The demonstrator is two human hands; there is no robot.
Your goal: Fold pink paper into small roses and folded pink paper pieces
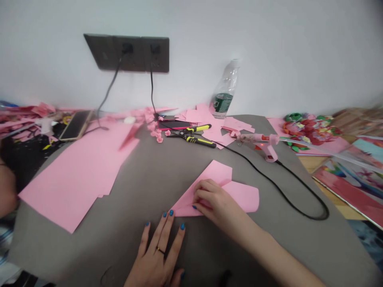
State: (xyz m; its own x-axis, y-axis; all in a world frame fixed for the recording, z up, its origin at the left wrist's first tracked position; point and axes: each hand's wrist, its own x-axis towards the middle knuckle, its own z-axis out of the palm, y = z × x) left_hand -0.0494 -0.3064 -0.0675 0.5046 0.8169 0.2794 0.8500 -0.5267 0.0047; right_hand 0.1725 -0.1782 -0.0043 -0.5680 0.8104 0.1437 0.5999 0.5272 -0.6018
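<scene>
My left hand (155, 255) lies flat on the grey tabletop (125, 187) with its fingers spread, holding nothing, and wears a gold ring. Just above it and to the right, my right hand (212, 201) rests on a folded sheet of pink paper (239, 195). Its fingers lie over the fold, and the thumb seems tucked against the layers near the sheet's left point. Part of the paper is hidden under that hand.
Loose pink sheets (77, 171) cover the table's left side. A pink hot glue gun (266, 145) with a black cord (287, 191) lies to the right; pliers (191, 137), a phone (173, 124) and a plastic bottle (224, 89) stand at the back. A person's arm (6, 191) enters at the left edge.
</scene>
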